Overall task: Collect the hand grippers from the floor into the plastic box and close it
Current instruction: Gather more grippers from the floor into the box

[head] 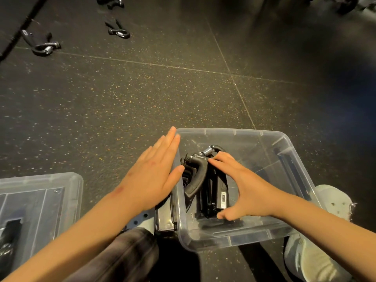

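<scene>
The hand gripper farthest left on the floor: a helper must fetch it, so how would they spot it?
From the clear plastic box, look across the speckled floor to the far left. The hand gripper lies beside a dark diagonal strip there. Unlike the middle gripper and the top-edge gripper, both farther right, it alone lies next to that strip.

Both forearms are bare to the left hand [154, 176] and right hand [242, 190]. The trousers [126, 255] are dark grey with a faint check. The right shoe [333, 200] is a pale grey-white clog with small round holes; the left shoe [142, 219] shows a pale perforated edge
</scene>
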